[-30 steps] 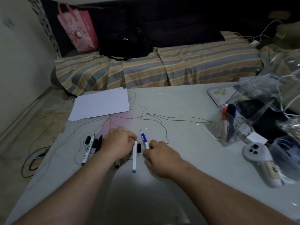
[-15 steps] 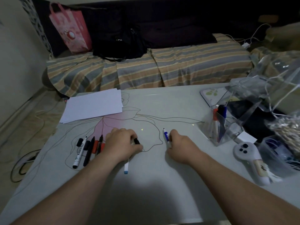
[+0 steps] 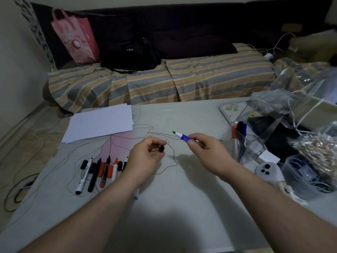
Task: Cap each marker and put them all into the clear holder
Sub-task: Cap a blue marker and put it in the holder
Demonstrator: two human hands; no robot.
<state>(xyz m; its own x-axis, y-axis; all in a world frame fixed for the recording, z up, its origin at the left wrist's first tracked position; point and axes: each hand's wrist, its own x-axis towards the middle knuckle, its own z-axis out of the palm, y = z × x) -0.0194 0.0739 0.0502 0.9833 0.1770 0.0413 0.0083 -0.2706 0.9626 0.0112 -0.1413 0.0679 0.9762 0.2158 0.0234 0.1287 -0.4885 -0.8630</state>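
My right hand (image 3: pixel 206 150) pinches an uncapped marker with a blue band (image 3: pixel 183 136), its tip pointing left, above the table. My left hand (image 3: pixel 145 157) holds a small black cap (image 3: pixel 161 148) between its fingertips, a short way left of that tip. Several more markers (image 3: pixel 99 170) and loose caps lie in a row on the table left of my left arm; one marker's blue end (image 3: pixel 136 195) shows under my left forearm. The clear holder (image 3: pixel 253 145) stands to the right with a red and a blue marker (image 3: pixel 241 127) in it.
A stack of white paper (image 3: pixel 102 123) lies at the table's far left. On the right are a white controller (image 3: pixel 268 170), clear plastic bags (image 3: pixel 291 99), a tub of cables (image 3: pixel 302 172) and a bag of wooden sticks (image 3: pixel 319 152). A striped couch (image 3: pixel 164 81) runs behind the table.
Both hands have lifted off the table. My right hand raised the blue-banded marker and moved right; my left hand picked up the black cap and holds it near the marker's tip.
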